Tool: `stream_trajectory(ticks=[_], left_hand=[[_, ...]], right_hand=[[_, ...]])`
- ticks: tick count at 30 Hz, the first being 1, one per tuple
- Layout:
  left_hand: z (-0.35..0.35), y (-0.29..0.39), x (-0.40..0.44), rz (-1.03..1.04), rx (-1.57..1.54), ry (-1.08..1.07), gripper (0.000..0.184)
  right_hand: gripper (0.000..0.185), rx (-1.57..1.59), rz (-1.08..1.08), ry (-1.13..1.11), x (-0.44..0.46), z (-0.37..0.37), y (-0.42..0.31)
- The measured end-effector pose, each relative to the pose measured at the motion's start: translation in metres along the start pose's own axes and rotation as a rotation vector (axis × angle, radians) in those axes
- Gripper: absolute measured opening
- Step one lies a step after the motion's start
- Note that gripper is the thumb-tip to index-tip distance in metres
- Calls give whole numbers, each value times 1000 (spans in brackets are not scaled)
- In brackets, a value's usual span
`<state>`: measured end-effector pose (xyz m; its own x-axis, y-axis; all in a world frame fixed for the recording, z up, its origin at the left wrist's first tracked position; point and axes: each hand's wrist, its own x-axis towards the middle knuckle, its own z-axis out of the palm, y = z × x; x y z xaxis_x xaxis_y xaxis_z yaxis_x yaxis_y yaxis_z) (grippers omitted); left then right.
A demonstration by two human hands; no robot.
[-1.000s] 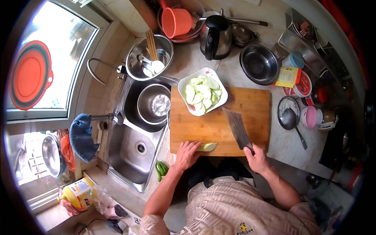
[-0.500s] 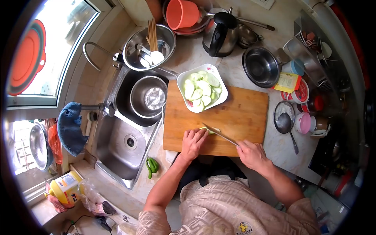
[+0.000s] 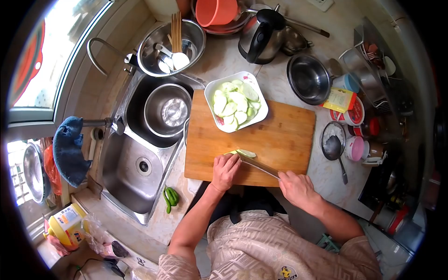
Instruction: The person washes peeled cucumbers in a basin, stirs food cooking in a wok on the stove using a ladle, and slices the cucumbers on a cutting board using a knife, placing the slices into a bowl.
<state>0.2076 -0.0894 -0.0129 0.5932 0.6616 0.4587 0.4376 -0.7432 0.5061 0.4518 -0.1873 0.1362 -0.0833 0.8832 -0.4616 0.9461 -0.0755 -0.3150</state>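
My right hand (image 3: 298, 187) is wrapped round the handle of a kitchen knife (image 3: 261, 167), whose blade points left over the near part of the wooden cutting board (image 3: 287, 135). Beside the blade tip, my left hand (image 3: 226, 171) presses with curled fingers on a piece of pale green vegetable, partly hidden under them. Just past the fingertips lies a cut pale green slice (image 3: 246, 153). On the board's far edge stands a white square bowl (image 3: 260, 113) full of pale green vegetable slices (image 3: 237, 103).
Left of the board is a double sink (image 3: 122, 170) with a steel basin (image 3: 156, 108) in it. Green peppers (image 3: 171, 197) lie on the counter's near left. Behind are a kettle (image 3: 263, 39) and a dark metal bowl (image 3: 309, 79). A ladle (image 3: 333, 148) rests at right.
The knife has shifted left and nearer my body, its tip now by my left fingers. A pale slice shows more plainly beyond the blade. The whole view has shifted slightly.
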Motion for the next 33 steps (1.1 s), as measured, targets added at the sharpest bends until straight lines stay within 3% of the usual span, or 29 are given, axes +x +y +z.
stream_trajectory(ticks=[9,19,25,33], left_hand=[[-4,4,2,-32,43,16,38],[-3,4,-2,-21,62,29,34],[-9,5,-3,-43,63,33,35],[-7,2,-6,-39,53,43,34]], right_hand=[[14,71,-21,97,23,14,14],[14,20,-20,-14,30,26,5],[14,77,-65,109,28,15,6],[17,-12,-57,4,39,25,5]])
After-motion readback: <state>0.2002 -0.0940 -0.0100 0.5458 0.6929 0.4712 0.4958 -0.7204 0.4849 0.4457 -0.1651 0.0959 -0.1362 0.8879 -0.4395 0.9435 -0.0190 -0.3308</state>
